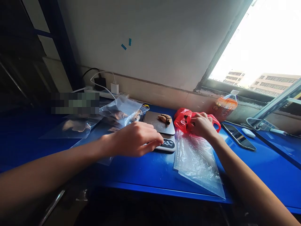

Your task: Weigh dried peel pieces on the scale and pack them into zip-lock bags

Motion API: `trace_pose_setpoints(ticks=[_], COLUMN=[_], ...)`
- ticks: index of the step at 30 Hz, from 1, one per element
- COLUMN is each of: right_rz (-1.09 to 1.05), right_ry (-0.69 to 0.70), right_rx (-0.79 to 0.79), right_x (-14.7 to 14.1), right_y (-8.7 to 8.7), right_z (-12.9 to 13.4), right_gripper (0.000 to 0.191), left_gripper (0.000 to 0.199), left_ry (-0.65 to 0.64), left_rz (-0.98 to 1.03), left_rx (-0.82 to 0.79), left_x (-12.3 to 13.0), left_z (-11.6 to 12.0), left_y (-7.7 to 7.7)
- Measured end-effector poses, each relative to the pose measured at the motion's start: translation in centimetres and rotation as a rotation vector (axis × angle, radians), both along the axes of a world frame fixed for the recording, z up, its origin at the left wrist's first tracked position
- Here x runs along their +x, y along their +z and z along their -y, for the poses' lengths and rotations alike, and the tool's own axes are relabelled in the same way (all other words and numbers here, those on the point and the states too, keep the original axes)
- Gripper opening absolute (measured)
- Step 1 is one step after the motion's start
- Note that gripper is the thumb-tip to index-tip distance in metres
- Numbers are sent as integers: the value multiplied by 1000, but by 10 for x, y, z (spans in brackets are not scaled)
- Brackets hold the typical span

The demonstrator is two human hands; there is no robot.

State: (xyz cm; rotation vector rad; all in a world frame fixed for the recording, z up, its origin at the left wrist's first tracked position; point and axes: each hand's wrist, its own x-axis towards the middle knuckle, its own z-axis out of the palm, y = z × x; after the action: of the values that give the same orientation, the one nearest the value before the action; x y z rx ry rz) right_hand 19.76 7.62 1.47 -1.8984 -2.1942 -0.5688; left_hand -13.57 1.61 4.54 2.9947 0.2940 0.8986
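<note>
A kitchen scale (154,125) with a metal top and a dark button panel sits mid-table. On its plate lie a few brown, curled dried pieces (165,119). My left hand (141,139) hovers at the scale's front left corner, fingers bent and drawn together, with nothing visible in them; it covers part of the panel. My right hand (202,125) is closed at the mouth of a red plastic bag (183,121), its fingertips partly hidden by the film. Dark bits show in the bag's opening. Flat clear plastic bags (199,163) lie just in front of the red one.
Clear zip bags (124,110) holding pale brown pieces are piled left of the scale, and another filled bag (76,125) lies farther left. A phone (238,136), a white case (248,132) and an orange-labelled bottle (225,105) stand right. Chargers (114,88) line the wall.
</note>
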Motion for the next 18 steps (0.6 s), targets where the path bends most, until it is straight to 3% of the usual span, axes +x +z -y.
trace_pose_setpoints(ticks=[2, 6, 11, 15, 18], right_rz=[-4, -135, -242, -287, -322], right_ry=[68, 29, -25, -43, 7], right_rx=[-32, -50, -94, -104, -157], right_x=[-8, -21, -35, -39, -35], right_y=[3, 11, 17, 19, 16], right_z=[1, -5, -38, -59, -61], right_gripper=[25, 28, 43, 27, 22], left_gripper=[18, 16, 16, 18, 19], left_ry=[-6, -11, -2, 14, 21], left_rz=[6, 30, 50, 56, 47], left_rx=[9, 40, 85, 96, 121], left_x=[0, 0, -1, -3, -3], left_z=[0, -1, -4, -6, -4], left_y=[1, 2, 1, 1, 3])
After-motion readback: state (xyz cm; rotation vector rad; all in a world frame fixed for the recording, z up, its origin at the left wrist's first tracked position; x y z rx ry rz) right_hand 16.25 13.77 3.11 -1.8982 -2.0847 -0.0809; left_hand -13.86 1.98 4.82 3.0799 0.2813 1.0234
